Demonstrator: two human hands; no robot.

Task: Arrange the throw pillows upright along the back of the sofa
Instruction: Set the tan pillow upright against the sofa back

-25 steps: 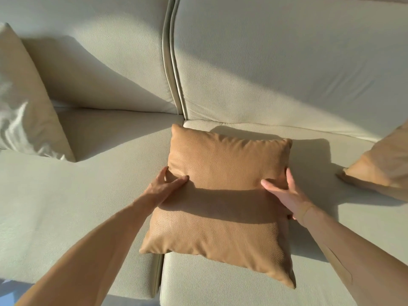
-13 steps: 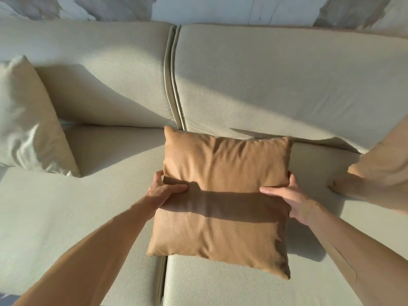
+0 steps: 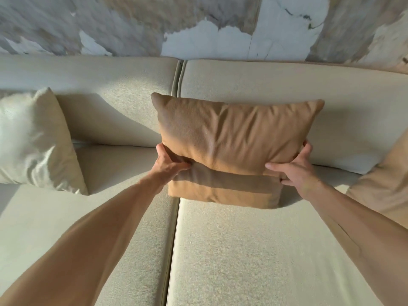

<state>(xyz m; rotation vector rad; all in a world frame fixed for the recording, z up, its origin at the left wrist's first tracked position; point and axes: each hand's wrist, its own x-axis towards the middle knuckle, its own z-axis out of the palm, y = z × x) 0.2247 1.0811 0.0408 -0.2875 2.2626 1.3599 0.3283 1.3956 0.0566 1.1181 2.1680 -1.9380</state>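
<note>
A tan throw pillow (image 3: pixel 231 138) stands nearly upright at the middle of the cream sofa (image 3: pixel 242 250), its top against the backrest (image 3: pixel 287 85) and its bottom edge on the seat. My left hand (image 3: pixel 170 165) grips its lower left side, thumb on the front. My right hand (image 3: pixel 295 171) grips its lower right side. A cream pillow (image 3: pixel 33 142) leans upright against the backrest at the left. Another tan pillow (image 3: pixel 384 186) shows partly at the right edge.
The seam between the two seat cushions (image 3: pixel 174 250) runs down the middle, just left of the held pillow. A marbled wall (image 3: pixel 209 25) rises behind the sofa.
The tan pillow has been tipped up from lying flat on the seat and pushed back until it stands against the backrest. Both hands kept their grip on its sides.
</note>
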